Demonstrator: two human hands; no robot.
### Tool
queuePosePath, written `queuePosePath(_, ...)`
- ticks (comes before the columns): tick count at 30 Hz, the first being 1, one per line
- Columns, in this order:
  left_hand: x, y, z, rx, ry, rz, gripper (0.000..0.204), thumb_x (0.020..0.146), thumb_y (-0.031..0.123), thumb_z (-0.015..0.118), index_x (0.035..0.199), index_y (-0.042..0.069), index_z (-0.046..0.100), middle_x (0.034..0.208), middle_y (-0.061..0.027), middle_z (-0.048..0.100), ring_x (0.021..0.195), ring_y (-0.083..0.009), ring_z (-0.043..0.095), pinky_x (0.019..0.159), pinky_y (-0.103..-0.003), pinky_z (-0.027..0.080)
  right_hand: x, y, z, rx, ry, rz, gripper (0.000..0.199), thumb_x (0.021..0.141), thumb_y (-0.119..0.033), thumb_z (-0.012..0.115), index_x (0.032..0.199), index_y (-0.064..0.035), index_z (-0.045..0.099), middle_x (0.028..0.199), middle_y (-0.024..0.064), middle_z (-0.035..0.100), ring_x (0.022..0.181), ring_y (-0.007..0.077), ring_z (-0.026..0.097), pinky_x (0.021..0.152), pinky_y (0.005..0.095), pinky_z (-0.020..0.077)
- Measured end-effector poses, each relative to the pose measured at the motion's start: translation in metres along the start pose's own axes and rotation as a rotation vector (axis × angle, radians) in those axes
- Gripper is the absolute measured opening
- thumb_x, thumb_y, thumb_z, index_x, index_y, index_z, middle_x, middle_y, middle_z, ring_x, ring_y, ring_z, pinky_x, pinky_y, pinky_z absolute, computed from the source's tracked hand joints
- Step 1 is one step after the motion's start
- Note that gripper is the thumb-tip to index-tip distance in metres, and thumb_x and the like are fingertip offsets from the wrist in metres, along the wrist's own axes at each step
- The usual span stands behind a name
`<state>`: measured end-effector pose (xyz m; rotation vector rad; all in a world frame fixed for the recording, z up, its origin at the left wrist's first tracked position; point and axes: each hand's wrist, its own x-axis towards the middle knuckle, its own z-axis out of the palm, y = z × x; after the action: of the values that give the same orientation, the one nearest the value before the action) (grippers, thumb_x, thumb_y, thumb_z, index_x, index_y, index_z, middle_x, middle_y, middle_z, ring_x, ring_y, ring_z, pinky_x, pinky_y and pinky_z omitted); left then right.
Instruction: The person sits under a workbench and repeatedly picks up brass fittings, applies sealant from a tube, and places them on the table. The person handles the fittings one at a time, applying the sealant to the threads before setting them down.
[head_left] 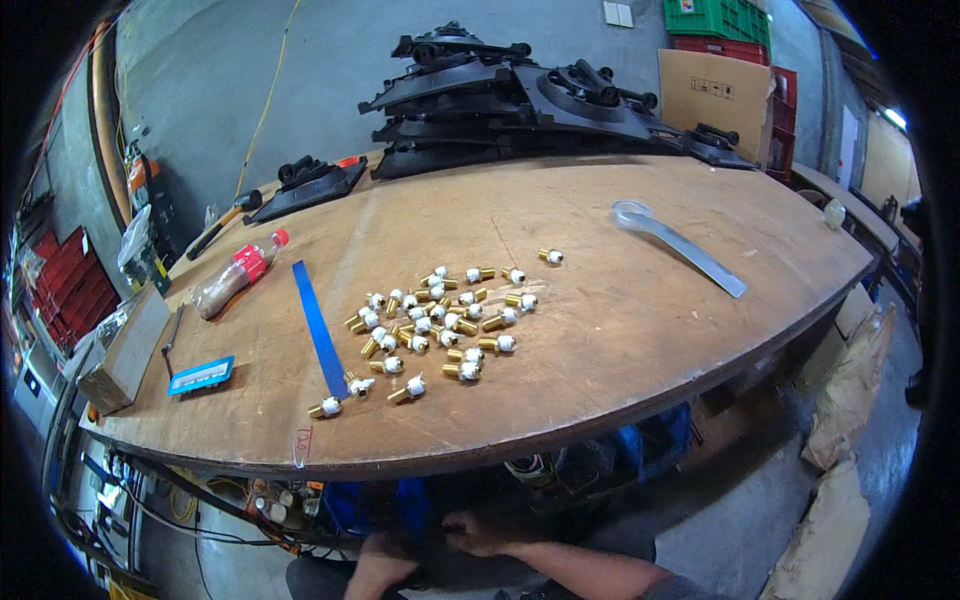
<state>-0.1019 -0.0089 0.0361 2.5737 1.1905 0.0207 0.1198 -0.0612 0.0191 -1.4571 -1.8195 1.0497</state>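
Both my hands are low in the shadow below the table's front edge. My left hand (388,562) hangs near a blue bin (405,503) under the table, its fingers lost in the dark. Just right of it, my right hand (476,534) has its fingers curled in; whatever they may hold is hidden. On the wooden tabletop (600,370) lie many loose brass fittings (463,324), their ends wrapped in white tape. One brass fitting (326,408) rests near the front edge, close to a blue strip (318,330).
Left on the table are a red-capped bottle (240,275), a blue-and-white tool (201,376), a wooden block (125,350) and a hammer (225,222). A clear-and-grey strip (685,250) lies at right. Black plates with handles (450,100) are stacked at the back beside a cardboard box (715,105).
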Motion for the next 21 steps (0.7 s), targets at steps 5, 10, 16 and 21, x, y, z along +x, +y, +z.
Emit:
queuePosePath(5, -0.017, 0.055, -0.034, -0.537, 0.045, -0.111, 0.042, 0.080, 0.018, 0.062, 0.121, 0.006, 0.059, 0.120, -0.0210, 0.060, 0.110, -0.0357, 0.057, 0.092, -0.039, 0.046, 0.001, 0.020, 0.022, 0.411, -0.063, 0.049, 0.026, 0.094, -0.026, 0.052, 0.106, -0.0041, 0.062, 0.098, 0.0032, 0.063, 0.092, 0.0150, 0.055, 0.084, 0.0343, 0.0451)
queuePosePath(10, -0.014, 0.066, -0.015, -0.794, 0.547, -0.181, 0.027, 0.086, 0.016, 0.062, 0.108, 0.002, 0.060, 0.097, -0.0188, 0.065, 0.093, -0.0383, 0.061, 0.081, -0.040, 0.047, 0.003, -0.017, 0.007, 0.549, 0.038, 0.147, 0.024, 0.096, -0.027, 0.052, 0.105, -0.0077, 0.063, 0.091, 0.0001, 0.060, 0.088, 0.0142, 0.053, 0.082, 0.0338, 0.0447)
queuePosePath(16, -0.011, 0.065, -0.026, -1.119, 0.291, -0.212, 0.024, 0.094, 0.018, 0.057, 0.108, -0.002, 0.058, 0.093, -0.0103, 0.062, 0.091, -0.0198, 0.062, 0.078, -0.034, 0.049, -0.015, -0.016, -0.019, 0.561, 0.170, 0.245, 0.039, 0.093, -0.042, 0.057, 0.110, -0.0086, 0.067, 0.100, 0.0076, 0.067, 0.094, 0.0204, 0.058, 0.086, 0.0345, 0.0463)
queuePosePath(21, -0.022, 0.078, -0.038, -1.529, 0.002, -0.250, 0.020, 0.096, 0.015, 0.055, 0.106, -0.003, 0.059, 0.088, -0.0083, 0.062, 0.079, -0.0139, 0.062, 0.070, -0.028, 0.053, -0.023, -0.027, -0.016, 0.599, 0.190, 0.055, 0.037, 0.094, -0.040, 0.055, 0.111, -0.0094, 0.066, 0.100, 0.0043, 0.066, 0.097, 0.0157, 0.058, 0.086, 0.0308, 0.0462)
